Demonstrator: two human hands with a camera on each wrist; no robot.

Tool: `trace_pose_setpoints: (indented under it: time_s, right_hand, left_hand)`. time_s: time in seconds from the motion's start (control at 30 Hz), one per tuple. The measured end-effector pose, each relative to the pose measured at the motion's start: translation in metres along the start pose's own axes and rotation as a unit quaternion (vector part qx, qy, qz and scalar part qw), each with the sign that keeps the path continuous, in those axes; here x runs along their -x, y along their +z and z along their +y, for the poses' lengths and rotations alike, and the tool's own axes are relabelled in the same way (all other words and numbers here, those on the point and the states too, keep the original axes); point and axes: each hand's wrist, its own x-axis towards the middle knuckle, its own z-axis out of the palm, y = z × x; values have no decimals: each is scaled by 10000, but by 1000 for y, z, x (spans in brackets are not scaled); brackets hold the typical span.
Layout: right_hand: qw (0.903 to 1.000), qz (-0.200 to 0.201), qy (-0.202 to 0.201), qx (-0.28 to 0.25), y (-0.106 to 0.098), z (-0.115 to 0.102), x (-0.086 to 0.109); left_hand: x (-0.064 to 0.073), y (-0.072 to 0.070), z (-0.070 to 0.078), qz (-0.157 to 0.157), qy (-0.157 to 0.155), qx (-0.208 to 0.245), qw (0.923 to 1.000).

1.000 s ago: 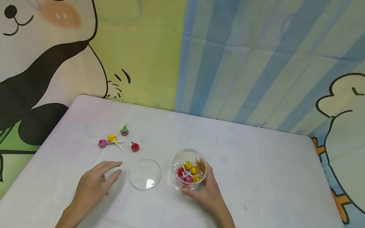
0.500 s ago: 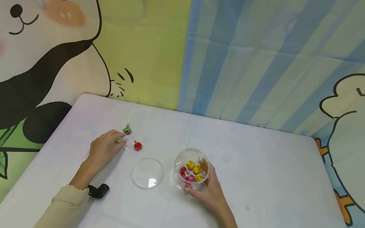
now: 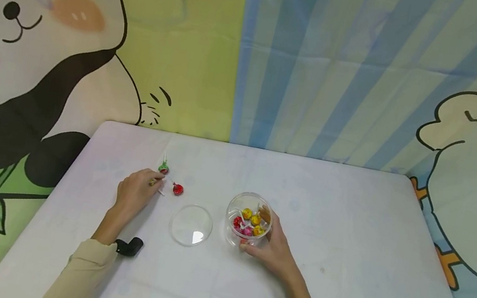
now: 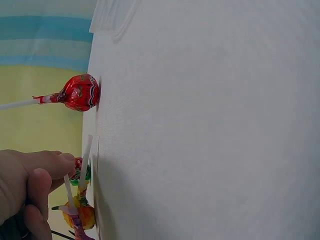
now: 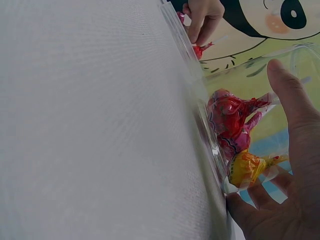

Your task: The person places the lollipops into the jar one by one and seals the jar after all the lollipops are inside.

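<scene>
My left hand (image 3: 135, 193) is at the loose lollipops on the left of the table. In the left wrist view its thumb and finger pinch the white stick of a pink lollipop (image 4: 77, 225), beside a yellow lollipop (image 4: 86, 214). From the head these two are mostly hidden by the hand. A green-wrapped lollipop (image 3: 164, 168) and a red lollipop (image 3: 177, 189) lie just beyond the fingertips. My right hand (image 3: 270, 250) grips a clear round jar (image 3: 235, 207), thumb and fingers round its wall. Red, pink and yellow lollipops (image 5: 247, 167) lie inside it.
A clear round lid (image 3: 191, 226) lies flat on the white table (image 3: 348, 232) between the two hands. Cartoon-printed cloth (image 3: 329, 69) hangs along the table's far edge.
My left hand has reached forward from beside the lid to the pink and yellow lollipops, its fingers closing on a stick. My right hand and the jar have stayed put.
</scene>
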Motion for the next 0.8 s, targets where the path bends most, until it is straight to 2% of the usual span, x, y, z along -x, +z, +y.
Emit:
trace_pose_setpoints:
  time_s: [0.4, 0.63, 0.8]
  right_hand:
    - [10000, -17, 22, 23, -1, -2, -1]
    - [9999, -29, 89, 121, -1, -2, -1]
    - [9999, -33, 60, 80, -2, -2, -1]
  left_hand:
    - [1, -9, -1, 131, -119, 67, 9998]
    - [4, -22, -8, 646, -94, 107, 9978]
    - [14, -38, -14, 773, -305, 105, 9965]
